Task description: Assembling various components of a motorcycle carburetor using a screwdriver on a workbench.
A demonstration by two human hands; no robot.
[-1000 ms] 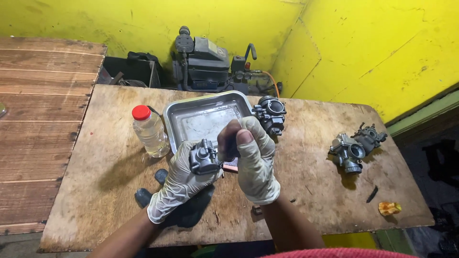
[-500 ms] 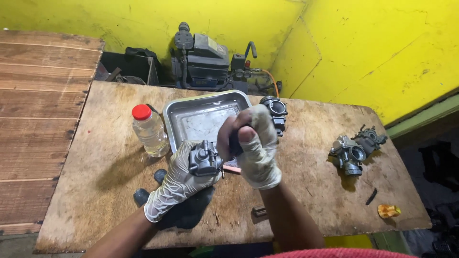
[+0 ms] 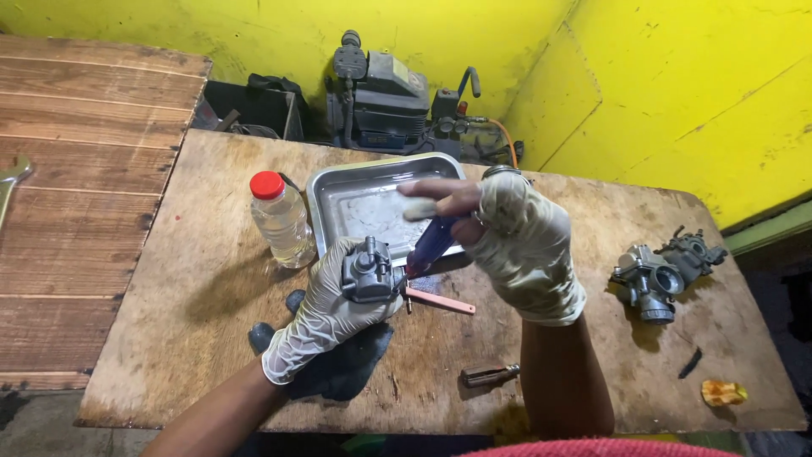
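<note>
- Since the earlier frames, right hand point(image 3: 516, 241) has lifted higher over the tray point(image 3: 326, 182) and now blocks the second carburetor behind it; left hand point(image 3: 330, 317) has barely shifted.
- Left hand is wrapped around the carburetor point(image 3: 370, 269), held just above the worktop point(image 3: 194, 288), in front of the tray's near rim.
- Right hand is closed on a screwdriver point(image 3: 431, 243), purple handle, shaft angled down into the carburetor's side. Index finger sticks out straight.
- Handling, my judgement: cast metal body, stiff and fairly heavy for its bulk. Gloves look wet or grimy, so likely slippery. Small fittings and spigots on top seem the fragile parts; best grip is round the main body, as now, palm underneath.
- Nearby: clear bottle point(image 3: 282, 217) with red cap, left of the tray; copper-coloured strip point(image 3: 440, 300) on the worktop below the screwdriver; another carburetor point(image 3: 664, 271) well apart on the right; dark rag point(image 3: 342, 368) under my left wrist.
- Hard to make out: the screwdriver tip and which screw it meets, hidden by the body. Small metal piece point(image 3: 491, 374) near my right forearm, kind unclear. Tray contents blurred.
</note>
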